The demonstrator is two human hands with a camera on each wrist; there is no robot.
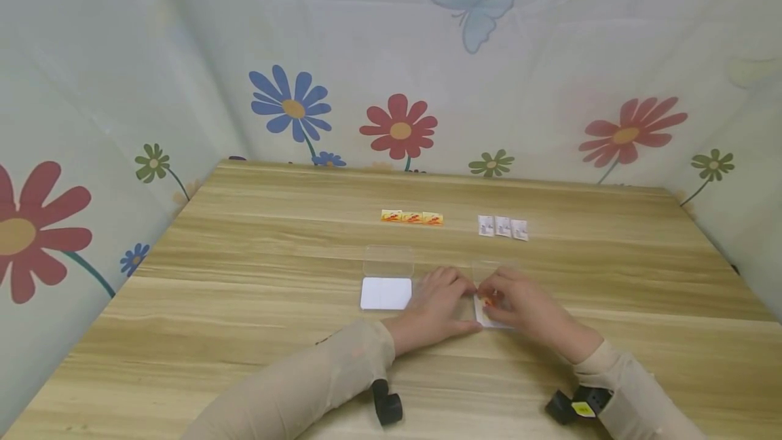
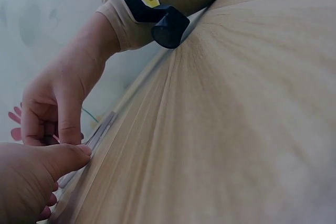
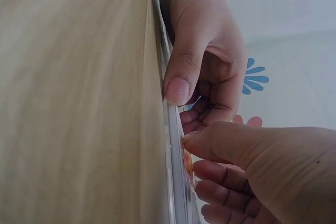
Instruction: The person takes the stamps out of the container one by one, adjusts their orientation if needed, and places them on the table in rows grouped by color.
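Note:
Near the front middle of the table, a clear plastic case (image 1: pixel 487 267) lies open, with white card (image 1: pixel 487 322) in its base. My left hand (image 1: pixel 435 307) holds the left edge of this case, thumb at the near corner and fingers farther up. My right hand (image 1: pixel 528 304) bends over the case from the right. Its thumb and fingers pinch a small orange-and-red printed piece (image 1: pixel 489 302) close over the white card. In the right wrist view, the printed piece (image 3: pixel 188 162) shows under the right thumb at the white layer; the fingers partly hide it.
Left of my hands lies a second open clear case (image 1: pixel 388 261) with a white insert (image 1: pixel 386 293). Farther back are a row of yellow-orange printed pieces (image 1: pixel 412 218) and a row of pale grey printed pieces (image 1: pixel 503 226). A flowered curtain (image 1: pixel 342 32) hangs behind the wooden table (image 1: pixel 244 277).

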